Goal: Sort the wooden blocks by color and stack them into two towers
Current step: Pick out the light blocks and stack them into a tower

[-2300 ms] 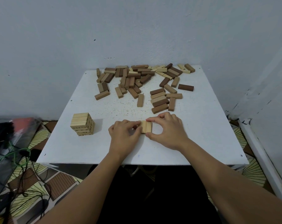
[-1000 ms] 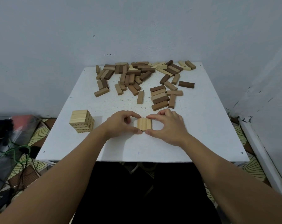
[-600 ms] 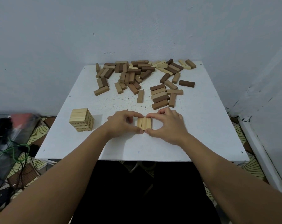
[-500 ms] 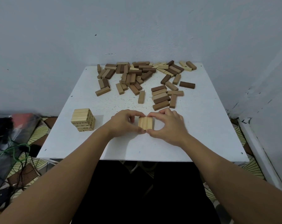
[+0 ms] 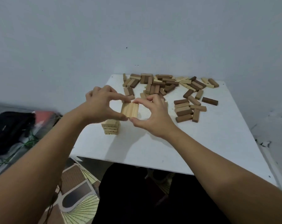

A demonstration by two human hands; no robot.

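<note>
You are not looking at any readable text, label, brand, number or sign anywhere in this view.
</note>
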